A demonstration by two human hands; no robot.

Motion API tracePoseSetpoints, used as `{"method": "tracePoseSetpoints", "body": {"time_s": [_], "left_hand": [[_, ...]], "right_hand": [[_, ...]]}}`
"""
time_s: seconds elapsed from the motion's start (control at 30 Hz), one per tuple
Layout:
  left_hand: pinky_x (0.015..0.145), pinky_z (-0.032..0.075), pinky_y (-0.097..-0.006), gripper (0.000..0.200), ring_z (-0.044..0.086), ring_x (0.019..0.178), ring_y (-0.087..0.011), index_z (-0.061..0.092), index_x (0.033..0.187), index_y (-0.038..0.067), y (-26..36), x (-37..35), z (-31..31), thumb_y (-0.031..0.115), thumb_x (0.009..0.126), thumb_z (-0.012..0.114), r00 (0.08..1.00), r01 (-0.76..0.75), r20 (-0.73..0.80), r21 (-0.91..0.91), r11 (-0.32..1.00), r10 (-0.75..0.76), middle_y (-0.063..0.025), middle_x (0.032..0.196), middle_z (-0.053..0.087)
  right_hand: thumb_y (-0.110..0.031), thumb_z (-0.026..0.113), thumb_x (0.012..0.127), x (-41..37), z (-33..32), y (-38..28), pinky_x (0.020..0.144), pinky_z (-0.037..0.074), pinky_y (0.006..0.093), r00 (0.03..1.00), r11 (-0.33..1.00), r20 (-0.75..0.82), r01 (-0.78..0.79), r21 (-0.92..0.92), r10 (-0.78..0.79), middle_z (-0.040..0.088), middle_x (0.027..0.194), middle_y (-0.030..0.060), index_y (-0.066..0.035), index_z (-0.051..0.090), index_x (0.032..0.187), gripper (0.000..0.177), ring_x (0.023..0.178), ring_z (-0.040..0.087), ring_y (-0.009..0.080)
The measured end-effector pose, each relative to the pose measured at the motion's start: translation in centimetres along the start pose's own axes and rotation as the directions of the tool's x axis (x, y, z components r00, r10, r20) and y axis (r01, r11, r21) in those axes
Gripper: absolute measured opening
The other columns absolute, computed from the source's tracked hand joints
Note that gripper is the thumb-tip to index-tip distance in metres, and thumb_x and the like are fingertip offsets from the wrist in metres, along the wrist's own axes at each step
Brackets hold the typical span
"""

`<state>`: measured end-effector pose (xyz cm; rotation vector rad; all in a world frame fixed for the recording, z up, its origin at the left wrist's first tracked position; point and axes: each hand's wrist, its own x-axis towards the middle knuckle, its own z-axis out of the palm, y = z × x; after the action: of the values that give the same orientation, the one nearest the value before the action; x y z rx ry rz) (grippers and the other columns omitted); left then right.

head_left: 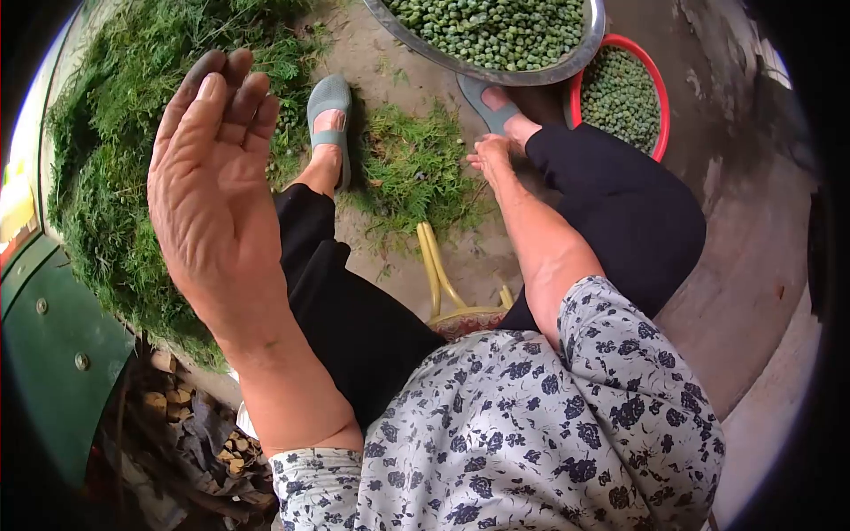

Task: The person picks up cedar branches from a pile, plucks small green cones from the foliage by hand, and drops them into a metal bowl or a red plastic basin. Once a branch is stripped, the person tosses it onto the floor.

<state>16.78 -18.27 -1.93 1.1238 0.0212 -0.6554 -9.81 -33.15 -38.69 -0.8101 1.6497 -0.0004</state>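
My left hand (217, 168) is raised close to the camera, palm partly showing. Its fingers are stretched loosely upward, with dark-stained tips, and nothing shows in them. Behind it lies a large heap of feathery green sprigs (115, 133). Lower down, my right hand (491, 157) hangs beside my right foot, its small-looking fingers pointing left and somewhat apart; no object is visible in them. Between my feet, a smaller patch of loose green sprigs (412, 168) lies on the ground, left of that hand. Beyond it, a metal basin (531, 78) holds many small round green cones or fruits.
A red basin (661, 106) with similar green pieces stands at the right, partly under the metal one. Pale yellow curved bars (431, 265) rise between my legs. A dark green panel (62, 345) and chopped wood pieces (235, 456) are at the lower left.
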Motion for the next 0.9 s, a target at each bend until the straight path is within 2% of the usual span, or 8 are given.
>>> {"method": "tracePoseSetpoints", "body": {"time_s": [0.03, 0.17, 0.23, 0.5, 0.57, 0.63, 0.83, 0.9], "left_hand": [[0.087, 0.044, -0.0334, 0.026, 0.055, 0.095, -0.0208, 0.051, 0.111, -0.005, 0.1, 0.1, -0.2, 0.006, 0.087, 0.052, 1.000, 0.027, 0.003, 0.014, 1.000, -0.027, -0.0140, 0.106, 0.057], [0.088, 0.042, -0.0324, 0.032, 0.052, 0.095, -0.0190, 0.046, 0.118, -0.005, 1.0, -0.2, 0.5, 0.006, 0.089, 0.049, 0.996, 0.089, -0.026, -0.078, 0.993, -0.091, -0.0141, 0.114, 0.053], [0.087, 0.042, -0.0319, 0.032, 0.052, 0.095, -0.0187, 0.045, 0.119, -0.005, 0.8, -0.2, 1.0, 0.006, 0.089, 0.048, 0.994, 0.101, -0.031, -0.083, 0.991, -0.104, -0.0141, 0.114, 0.053], [0.082, 0.044, -0.0298, 0.032, 0.054, 0.089, -0.0163, 0.045, 0.120, -0.003, 0.9, -0.2, 2.3, 0.007, 0.090, 0.048, 0.988, 0.135, -0.063, -0.097, 0.986, -0.141, -0.0128, 0.109, 0.055], [0.081, 0.045, -0.0285, 0.031, 0.054, 0.088, -0.0157, 0.046, 0.119, -0.003, 1.1, 0.2, 2.5, 0.006, 0.089, 0.049, 0.984, 0.108, -0.129, -0.092, 0.990, -0.119, -0.0126, 0.109, 0.056], [0.079, 0.045, -0.0269, 0.029, 0.055, 0.086, -0.0156, 0.050, 0.115, -0.003, 0.7, 0.1, 3.2, 0.005, 0.087, 0.052, 0.991, 0.086, -0.092, -0.102, 0.991, -0.096, -0.0119, 0.105, 0.058], [0.067, 0.046, -0.0225, 0.017, 0.058, 0.073, -0.0121, 0.061, 0.095, -0.001, -3.1, -1.6, 6.4, 0.007, 0.080, 0.060, 0.958, 0.221, 0.196, -0.041, 0.974, -0.209, -0.0068, 0.083, 0.062], [0.064, 0.046, -0.0230, 0.017, 0.057, 0.072, -0.0108, 0.061, 0.092, -0.004, -5.6, -2.1, 7.2, 0.006, 0.078, 0.059, 0.948, 0.191, 0.270, -0.066, 0.979, -0.167, -0.0064, 0.081, 0.062]], "right_hand": [[-0.008, 0.056, 0.078, 0.2, 1.1, 0.4, 0.032, 0.043, 0.0331, 0.975, 0.996, -0.206, 0.077, -0.055, -0.086, 0.061, 0.081, 0.0129, -0.006, 0.056, 0.104, 0.026, 0.046, 0.060, 0.0247], [-0.010, 0.062, 0.075, 0.2, 1.5, 0.6, 0.044, 0.049, 0.0367, 0.976, 0.976, -0.168, 0.108, -0.187, -0.140, 0.063, 0.087, 0.0152, -0.005, 0.058, 0.104, 0.029, 0.061, 0.065, 0.0269], [-0.014, 0.067, 0.073, 2.9, 2.0, 2.1, 0.065, 0.051, 0.0404, 0.925, 0.744, -0.108, 0.219, -0.631, -0.365, 0.063, 0.093, 0.0176, -0.003, 0.059, 0.102, 0.032, 0.080, 0.063, 0.0317], [-0.012, 0.066, 0.068, -3.6, 5.6, -2.7, 0.075, 0.047, 0.0420, 0.881, 0.644, -0.142, 0.211, -0.735, -0.451, 0.060, 0.092, 0.0189, -0.007, 0.061, 0.093, 0.026, 0.092, 0.057, 0.0356], [-0.003, 0.061, 0.067, -6.2, 6.6, -3.9, 0.072, 0.046, 0.0419, 0.757, 0.556, -0.047, 0.436, -0.708, -0.652, 0.057, 0.089, 0.0173, -0.008, 0.059, 0.089, 0.023, 0.086, 0.056, 0.0352], [0.003, 0.057, 0.068, -9.2, 7.8, -6.3, 0.066, 0.044, 0.0415, 0.475, 0.389, 0.014, 0.736, -0.554, -0.880, 0.053, 0.081, 0.0131, -0.008, 0.058, 0.084, 0.019, 0.076, 0.055, 0.0318], [-0.003, 0.059, 0.065, -11.0, 5.4, -17.9, 0.074, 0.042, 0.0379, 0.138, 0.103, 0.060, 0.911, -0.400, -0.989, 0.052, 0.087, 0.0125, -0.005, 0.058, 0.089, 0.024, 0.084, 0.050, 0.0272], [-0.006, 0.061, 0.068, -13.1, 3.8, -21.8, 0.074, 0.045, 0.0355, -0.018, -0.083, 0.121, 0.827, -0.555, -0.992, 0.052, 0.088, 0.0119, -0.006, 0.060, 0.096, 0.028, 0.080, 0.053, 0.0247]]}}
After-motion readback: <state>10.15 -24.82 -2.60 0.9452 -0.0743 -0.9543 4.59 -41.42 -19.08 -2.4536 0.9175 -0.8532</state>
